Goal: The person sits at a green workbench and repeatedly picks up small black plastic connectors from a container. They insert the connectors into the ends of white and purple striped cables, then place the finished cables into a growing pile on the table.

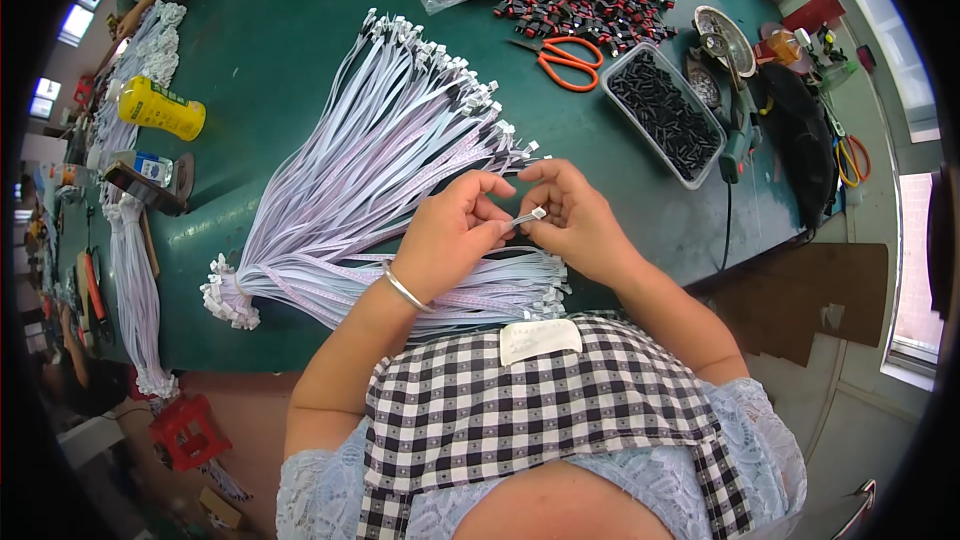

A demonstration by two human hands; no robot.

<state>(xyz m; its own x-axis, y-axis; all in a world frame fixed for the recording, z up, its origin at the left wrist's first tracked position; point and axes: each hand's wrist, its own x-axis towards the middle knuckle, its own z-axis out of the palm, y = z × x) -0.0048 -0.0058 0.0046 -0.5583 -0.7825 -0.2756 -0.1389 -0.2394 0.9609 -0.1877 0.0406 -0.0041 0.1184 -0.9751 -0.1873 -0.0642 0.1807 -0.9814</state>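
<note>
White connector (537,213) on flat ribbon cable (516,223), pinched between both hands, above green table.

Bright, even daylight. Windows (915,270) at right edge and far left blown out. Soft glare on green table (280,50); shadows faint. Centre sharp; strong fisheye bending at rim, black vignette in corners, slight edge blur.

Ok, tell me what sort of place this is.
Probably a small assembly workshop for wiring. A green bench is fanned with bundles of flat ribbon cables, a tray of black connectors sits by orange scissors, and both hands hold one cable end.
</note>
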